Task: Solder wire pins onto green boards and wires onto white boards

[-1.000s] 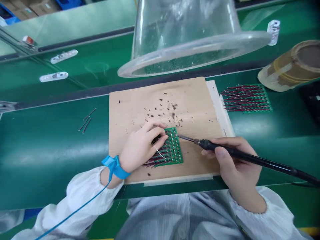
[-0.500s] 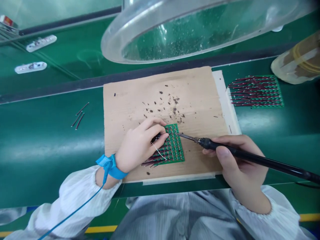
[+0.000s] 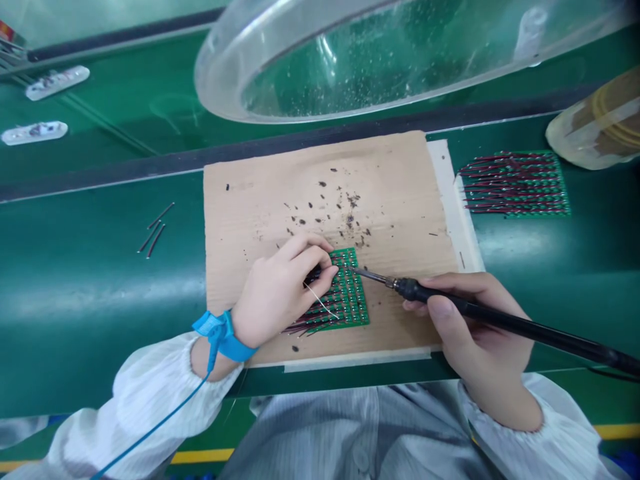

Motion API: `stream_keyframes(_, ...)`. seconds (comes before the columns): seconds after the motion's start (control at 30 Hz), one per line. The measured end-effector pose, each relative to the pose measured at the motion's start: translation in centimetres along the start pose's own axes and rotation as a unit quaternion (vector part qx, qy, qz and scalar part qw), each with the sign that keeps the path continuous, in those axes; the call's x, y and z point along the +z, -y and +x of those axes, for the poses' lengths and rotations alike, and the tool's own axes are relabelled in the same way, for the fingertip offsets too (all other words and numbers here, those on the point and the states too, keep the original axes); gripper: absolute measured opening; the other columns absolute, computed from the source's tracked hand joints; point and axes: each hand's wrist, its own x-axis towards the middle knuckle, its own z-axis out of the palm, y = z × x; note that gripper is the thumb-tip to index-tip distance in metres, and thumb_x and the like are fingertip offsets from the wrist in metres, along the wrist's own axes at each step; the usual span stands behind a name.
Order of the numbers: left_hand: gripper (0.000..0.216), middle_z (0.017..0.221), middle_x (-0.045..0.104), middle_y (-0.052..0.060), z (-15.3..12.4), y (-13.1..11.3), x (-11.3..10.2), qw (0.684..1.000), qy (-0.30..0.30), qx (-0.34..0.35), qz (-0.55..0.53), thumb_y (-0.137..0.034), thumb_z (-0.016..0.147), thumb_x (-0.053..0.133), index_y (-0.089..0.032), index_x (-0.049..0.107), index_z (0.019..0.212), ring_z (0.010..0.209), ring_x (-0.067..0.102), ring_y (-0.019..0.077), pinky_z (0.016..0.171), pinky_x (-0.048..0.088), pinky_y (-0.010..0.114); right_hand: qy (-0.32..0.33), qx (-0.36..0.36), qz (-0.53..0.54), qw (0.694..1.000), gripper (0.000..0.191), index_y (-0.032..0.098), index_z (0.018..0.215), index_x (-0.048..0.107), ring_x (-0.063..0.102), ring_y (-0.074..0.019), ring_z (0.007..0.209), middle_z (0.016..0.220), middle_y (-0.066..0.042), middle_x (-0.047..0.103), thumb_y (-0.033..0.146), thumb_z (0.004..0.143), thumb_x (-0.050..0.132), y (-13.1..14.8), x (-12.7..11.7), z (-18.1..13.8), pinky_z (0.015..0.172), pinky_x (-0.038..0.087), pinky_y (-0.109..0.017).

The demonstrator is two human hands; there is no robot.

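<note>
My right hand (image 3: 475, 327) grips a black soldering iron (image 3: 463, 307) like a pen. Its tip points left and meets the upper right part of a green circuit board (image 3: 357, 297), among rows of solder joints. My left hand (image 3: 285, 287) is closed over the board's left side, thumb and finger pinched close to its surface. Out of that hand runs a thin silvery solder wire (image 3: 323, 300), slanting down across the board. Dark red wires (image 3: 305, 325) stick out from the board's left edge below the hand. Something black shows between the fingers, mostly hidden.
Under the board lies brown cardboard (image 3: 250, 207) with dark specks. Three loose wires (image 3: 156, 240) are on the left of the green bench. A second wired board (image 3: 520, 183) and a taped container (image 3: 597, 127) stand right. A magnifier lamp (image 3: 220, 80) hangs above.
The soldering iron and my right hand have shifted very slightly left, the tip a bit further over the board. My left hand keeps its place on the board.
</note>
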Motion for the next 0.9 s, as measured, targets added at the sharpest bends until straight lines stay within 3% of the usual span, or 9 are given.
stream_keyframes(0.23,0.011,0.118,0.072,0.002,0.16,0.01,0.00,1.000,-0.003,0.003,-0.003,-0.023,0.101,0.064,-0.020,0.062,0.091,0.098,0.071,0.0160,0.087,0.059,0.030,0.016,-0.026,-0.052,0.998,0.016,0.028,0.106,0.077,0.077,-0.0173,0.072,0.091,-0.001,0.078,0.023,0.091,0.078,-0.33,-0.46,0.08,0.064,0.062,-0.029)
stream_keyframes(0.37,0.012,0.118,0.072,0.003,0.18,-0.05,-0.02,1.000,0.000,0.002,-0.003,-0.023,0.101,0.064,-0.020,0.062,0.090,0.096,0.071,0.0159,0.084,0.059,0.029,0.007,-0.012,-0.029,0.999,0.015,0.029,0.106,0.075,0.077,-0.0201,0.073,0.092,-0.002,0.079,0.025,0.092,0.076,-0.38,-0.56,0.05,0.062,0.063,-0.033)
stream_keyframes(0.7,0.011,0.118,0.071,0.003,0.14,0.04,-0.10,1.000,0.006,-0.002,-0.018,-0.023,0.101,0.064,-0.021,0.063,0.090,0.097,0.071,0.0161,0.084,0.058,0.029,-0.003,0.011,-0.001,1.000,0.015,0.026,0.106,0.076,0.078,-0.0166,0.071,0.092,-0.001,0.079,0.023,0.091,0.077,-0.21,-0.23,-0.06,0.054,0.060,-0.023)
stream_keyframes(0.9,0.013,0.117,0.072,0.002,0.18,0.09,0.00,0.999,0.000,-0.016,-0.030,-0.024,0.101,0.066,-0.021,0.063,0.088,0.098,0.070,0.0167,0.088,0.058,0.031,-0.001,0.005,-0.023,1.000,0.013,0.026,0.106,0.076,0.078,-0.0170,0.072,0.094,-0.002,0.079,0.029,0.093,0.077,-0.03,0.03,0.08,0.065,0.064,-0.028)
